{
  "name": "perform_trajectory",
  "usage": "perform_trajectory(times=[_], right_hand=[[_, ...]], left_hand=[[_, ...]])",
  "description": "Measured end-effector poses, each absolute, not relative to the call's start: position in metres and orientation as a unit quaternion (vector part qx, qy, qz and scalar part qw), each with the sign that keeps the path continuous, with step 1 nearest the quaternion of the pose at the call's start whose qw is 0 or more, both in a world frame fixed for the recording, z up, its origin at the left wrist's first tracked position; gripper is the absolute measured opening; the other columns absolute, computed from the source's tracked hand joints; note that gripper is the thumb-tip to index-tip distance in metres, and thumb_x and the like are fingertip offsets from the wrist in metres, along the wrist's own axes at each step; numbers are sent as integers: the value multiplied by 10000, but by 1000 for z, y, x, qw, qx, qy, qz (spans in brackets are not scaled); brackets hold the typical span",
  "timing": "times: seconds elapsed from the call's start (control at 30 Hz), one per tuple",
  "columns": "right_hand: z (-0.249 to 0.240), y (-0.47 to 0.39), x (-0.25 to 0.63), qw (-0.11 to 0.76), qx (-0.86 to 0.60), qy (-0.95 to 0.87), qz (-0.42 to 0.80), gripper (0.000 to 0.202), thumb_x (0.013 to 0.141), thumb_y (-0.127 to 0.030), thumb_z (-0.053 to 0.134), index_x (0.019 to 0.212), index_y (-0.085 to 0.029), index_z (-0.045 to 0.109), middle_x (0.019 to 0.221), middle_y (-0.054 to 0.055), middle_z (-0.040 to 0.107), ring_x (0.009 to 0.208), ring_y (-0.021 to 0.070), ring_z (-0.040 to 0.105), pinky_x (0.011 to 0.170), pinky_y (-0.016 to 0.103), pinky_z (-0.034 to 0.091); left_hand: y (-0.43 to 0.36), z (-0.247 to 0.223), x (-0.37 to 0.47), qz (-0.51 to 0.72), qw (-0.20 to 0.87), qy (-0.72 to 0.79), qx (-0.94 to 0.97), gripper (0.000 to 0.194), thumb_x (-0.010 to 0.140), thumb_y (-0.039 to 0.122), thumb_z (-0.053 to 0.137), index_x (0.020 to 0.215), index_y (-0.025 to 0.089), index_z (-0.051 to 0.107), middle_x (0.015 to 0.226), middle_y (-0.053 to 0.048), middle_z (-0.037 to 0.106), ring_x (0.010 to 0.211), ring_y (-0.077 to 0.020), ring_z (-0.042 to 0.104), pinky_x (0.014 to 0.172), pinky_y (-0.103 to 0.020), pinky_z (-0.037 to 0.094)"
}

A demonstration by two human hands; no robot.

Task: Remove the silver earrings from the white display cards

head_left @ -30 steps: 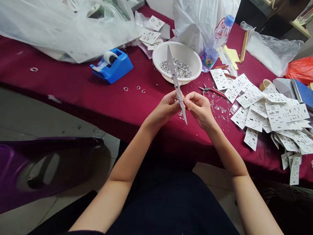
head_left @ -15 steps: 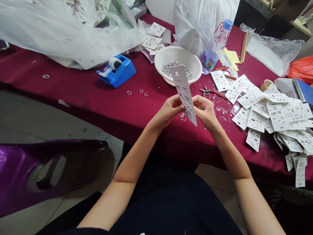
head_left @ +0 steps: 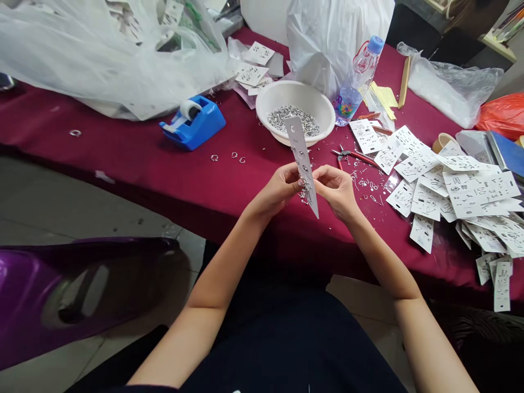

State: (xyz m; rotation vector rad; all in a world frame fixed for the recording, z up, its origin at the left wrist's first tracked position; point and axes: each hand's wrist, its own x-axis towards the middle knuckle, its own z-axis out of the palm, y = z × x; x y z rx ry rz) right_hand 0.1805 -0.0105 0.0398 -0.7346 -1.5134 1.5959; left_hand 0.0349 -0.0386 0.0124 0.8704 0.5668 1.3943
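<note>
Between my hands stands a white earring card (head_left: 302, 155), tilted nearly edge-on, with several small silver earrings fixed to its left face. My left hand (head_left: 280, 188) is closed at the card's left side, its thumb against the earrings. From the right, my right hand (head_left: 336, 190) pinches at the back edge of the card; whether a small part sits in its fingertips is hidden. Behind the card is a white bowl (head_left: 262, 117) holding many small silver pieces (head_left: 282, 117). Red-handled pliers (head_left: 356, 156) lie right of the card among loose silver bits (head_left: 368, 183).
A blue tape dispenser (head_left: 200, 123) stands to the left, near a few loose silver rings (head_left: 234, 156). Many filled earring cards (head_left: 470, 188) are heaped at the right. A plastic bottle (head_left: 352, 93) and white bags (head_left: 319, 43) stand behind the bowl.
The card has turned more edge-on to me and shifted slightly left. My right hand has moved a little left and down along with it. The whole view has shifted slightly.
</note>
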Motion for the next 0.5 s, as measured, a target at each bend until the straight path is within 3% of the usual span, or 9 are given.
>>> perform_trajectory(times=[0.5], right_hand=[[29, -10, 182, 399, -300, -581, 643, 344, 643, -385, 885, 771, -150, 668, 729, -7, 694, 662, 88, 639, 639, 232, 537]], left_hand=[[-40, 16, 36, 607, 643, 270, 382, 615, 422, 453, 979, 587, 152, 469, 570, 57, 466, 507, -39, 410, 465, -133, 389]])
